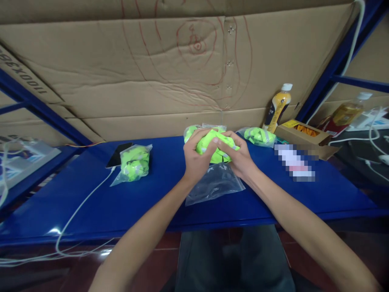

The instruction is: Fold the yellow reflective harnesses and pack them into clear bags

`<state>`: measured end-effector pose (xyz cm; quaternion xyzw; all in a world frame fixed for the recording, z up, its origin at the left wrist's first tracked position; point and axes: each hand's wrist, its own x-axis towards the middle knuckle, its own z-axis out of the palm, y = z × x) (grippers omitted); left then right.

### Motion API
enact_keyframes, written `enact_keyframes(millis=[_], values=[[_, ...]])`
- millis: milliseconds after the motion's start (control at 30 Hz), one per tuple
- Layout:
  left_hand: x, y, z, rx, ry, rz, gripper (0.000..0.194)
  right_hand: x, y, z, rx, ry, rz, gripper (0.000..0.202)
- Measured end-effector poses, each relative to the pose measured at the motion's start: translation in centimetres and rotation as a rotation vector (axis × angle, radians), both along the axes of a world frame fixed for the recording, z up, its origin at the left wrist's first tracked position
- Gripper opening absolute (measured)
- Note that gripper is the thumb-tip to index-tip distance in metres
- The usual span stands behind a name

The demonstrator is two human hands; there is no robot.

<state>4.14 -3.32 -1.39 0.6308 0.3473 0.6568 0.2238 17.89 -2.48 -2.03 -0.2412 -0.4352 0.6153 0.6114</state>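
My left hand (197, 152) and my right hand (241, 152) are both wrapped round a bunched-up neon-yellow reflective vest (217, 146) with grey strips, thumbs pressed on its top. Below the vest, a clear zip bag (215, 184) lies flat on the blue table. Just behind my left hand, another bagged neon bundle (191, 132) is partly hidden. To the left sits a bagged neon bundle (135, 162), overlapping a dark phone (117, 156). A further bagged bundle (259, 136) lies to the right of my right hand.
Cardboard (136, 81) with red drawn rings walls off the back of the blue table (164, 162). At the right stand a yellow drink bottle (277, 107) and an open cardboard box (300, 134). A white cable (85, 200) runs from the phone over the front edge.
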Motion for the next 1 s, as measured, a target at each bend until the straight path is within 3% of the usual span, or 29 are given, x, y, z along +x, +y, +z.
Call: enact_keyframes(millis=[167, 300, 433, 533, 667, 800, 1000], values=[[-0.1, 0.4, -1.0, -0.133, -0.068, -0.028, 0.023, -0.2, -0.1, -0.5, -0.02, 0.02, 0.091, 0.048], [0.1, -0.5, -0.5, -0.066, -0.017, -0.065, 0.02, 0.1, 0.0, -0.7, -0.066, 0.019, 0.124, 0.047], [0.1, -0.6, 0.0, -0.008, 0.06, -0.088, 0.036, 0.3, 0.3, -0.5, -0.1, 0.019, 0.151, 0.052], [-0.1, 0.6, -0.3, -0.117, 0.022, -0.154, 0.048, 0.2, 0.4, -0.6, -0.091, 0.009, 0.098, 0.053], [-0.5, 2.0, -0.9, -0.352, -0.185, -0.31, 0.041, -0.3, 0.5, -1.1, -0.035, -0.041, -0.012, 0.046], [-0.7, 1.9, -0.8, -0.522, -0.274, -0.355, 0.041, -0.6, 0.4, -1.4, 0.015, -0.108, -0.066, 0.043], [-0.7, 1.5, -1.5, -0.351, -0.236, -0.403, 0.056, 0.3, 0.5, -0.8, -0.084, -0.052, 0.089, 0.052]])
